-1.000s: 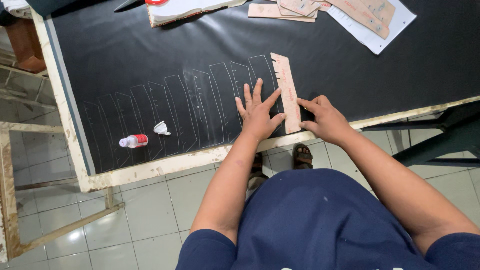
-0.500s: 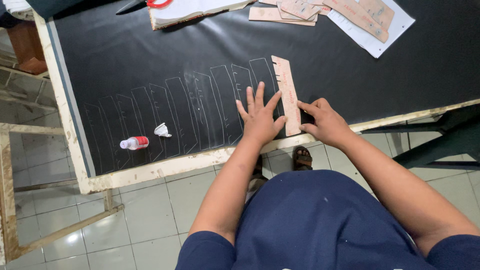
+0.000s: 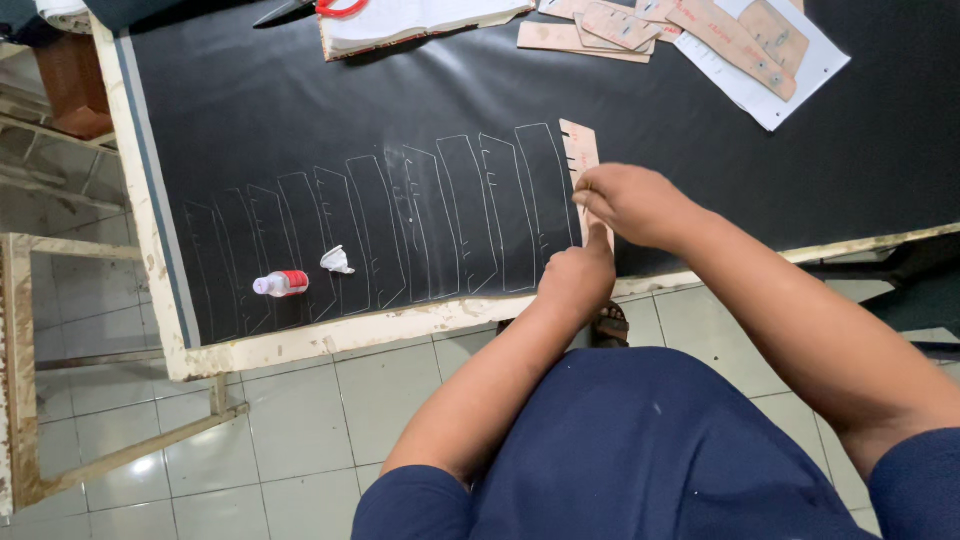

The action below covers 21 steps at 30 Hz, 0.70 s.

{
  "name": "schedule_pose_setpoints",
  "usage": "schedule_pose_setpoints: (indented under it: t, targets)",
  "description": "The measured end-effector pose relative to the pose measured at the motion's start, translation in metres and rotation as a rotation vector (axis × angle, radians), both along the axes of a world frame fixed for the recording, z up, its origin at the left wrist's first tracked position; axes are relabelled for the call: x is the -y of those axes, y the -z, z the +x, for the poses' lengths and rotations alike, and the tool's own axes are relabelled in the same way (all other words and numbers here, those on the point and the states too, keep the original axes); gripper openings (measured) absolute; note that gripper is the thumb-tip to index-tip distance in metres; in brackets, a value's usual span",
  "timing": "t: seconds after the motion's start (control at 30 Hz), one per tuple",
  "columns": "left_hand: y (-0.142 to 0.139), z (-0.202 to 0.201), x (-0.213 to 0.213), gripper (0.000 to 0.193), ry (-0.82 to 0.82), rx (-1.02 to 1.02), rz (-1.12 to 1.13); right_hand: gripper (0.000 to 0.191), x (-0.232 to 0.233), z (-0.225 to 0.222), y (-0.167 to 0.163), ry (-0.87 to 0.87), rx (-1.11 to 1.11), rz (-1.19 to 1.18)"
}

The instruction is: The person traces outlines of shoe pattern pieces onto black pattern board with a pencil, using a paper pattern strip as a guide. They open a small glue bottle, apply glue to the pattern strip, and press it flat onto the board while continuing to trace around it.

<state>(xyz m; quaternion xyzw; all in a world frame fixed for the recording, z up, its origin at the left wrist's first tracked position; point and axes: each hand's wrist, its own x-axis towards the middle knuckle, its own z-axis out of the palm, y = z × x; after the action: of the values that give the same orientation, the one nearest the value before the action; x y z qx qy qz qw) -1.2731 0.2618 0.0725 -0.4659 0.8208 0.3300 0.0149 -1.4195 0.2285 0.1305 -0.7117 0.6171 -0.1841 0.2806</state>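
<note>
A narrow notched cardboard template (image 3: pixel 577 140) lies upright on a black sheet (image 3: pixel 300 120), at the right end of a row of several traced pale outlines (image 3: pixel 400 225). My right hand (image 3: pixel 635 203) lies over the template's middle, its fingertips pinched at the left edge on what looks like a small marking pen; only a tip shows. My left hand (image 3: pixel 578 277) is curled just below it, with one finger stretched up onto the template's lower end.
A small bottle with a red band (image 3: pixel 282 284) and a crumpled white scrap (image 3: pixel 337 261) lie near the worn table edge (image 3: pixel 300 340). An open book (image 3: pixel 420 20), red-handled scissors (image 3: pixel 340 6), more cardboard pieces (image 3: pixel 640 25) and white paper (image 3: pixel 790 80) are at the back. A wooden frame (image 3: pixel 20 380) stands at the left.
My left hand left the black sheet, curled up and moved right under the template. My right hand moved up from the template's lower right onto its middle.
</note>
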Motion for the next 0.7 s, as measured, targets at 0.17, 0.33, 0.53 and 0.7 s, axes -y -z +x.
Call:
schedule_pose_setpoints:
  t: [0.17, 0.33, 0.53, 0.7]
  targets:
    - [-0.005, 0.005, 0.001, 0.056, 0.04, -0.025, -0.048, 0.025, 0.004, 0.008, 0.006, -0.055, -0.077, 0.13]
    - [-0.008, 0.007, 0.003, 0.044, 0.043, 0.032, -0.081, 0.022, 0.015, 0.005, 0.013, -0.08, -0.154, 0.038]
    - [0.004, 0.013, 0.008, 0.04, 0.173, -0.124, -0.695, 0.019, 0.041, -0.009, 0.014, 0.006, -0.07, -0.269]
    - [0.019, 0.012, 0.015, 0.034, 0.195, -0.138, -0.689, 0.021, 0.043, -0.011, 0.017, 0.052, -0.131, -0.159]
